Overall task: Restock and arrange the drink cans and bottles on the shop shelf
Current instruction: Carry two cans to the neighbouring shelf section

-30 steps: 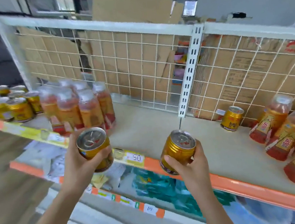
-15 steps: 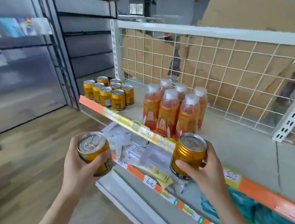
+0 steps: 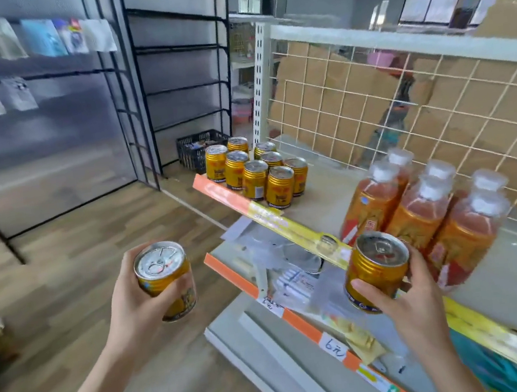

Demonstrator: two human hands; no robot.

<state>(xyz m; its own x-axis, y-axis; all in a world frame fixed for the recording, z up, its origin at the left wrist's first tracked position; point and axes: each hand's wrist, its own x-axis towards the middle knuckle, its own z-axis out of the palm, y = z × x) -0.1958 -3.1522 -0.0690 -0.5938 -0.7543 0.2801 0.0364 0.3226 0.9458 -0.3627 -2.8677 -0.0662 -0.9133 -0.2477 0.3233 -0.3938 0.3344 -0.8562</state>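
Observation:
My left hand [image 3: 134,312] grips a gold drink can [image 3: 166,278] upright over the wooden floor, left of the shelf. My right hand [image 3: 416,300] holds a second gold can [image 3: 375,267] in front of the shelf's front edge. On the shelf [image 3: 323,201], several gold cans [image 3: 257,171] stand grouped at the far left end. To their right, several orange bottles with white caps [image 3: 421,208] stand close together, just behind my right hand's can.
A white wire grid [image 3: 434,102] backs the shelf, with cardboard behind it. Lower shelves [image 3: 294,282] hold packets and price tags. A black crate [image 3: 199,147] sits on the floor beyond the shelf end, beside dark empty racks [image 3: 183,74].
The view has swung left along the shelf: the can group and bottles now lie ahead and right. Both hands still hold their cans, carried left with me.

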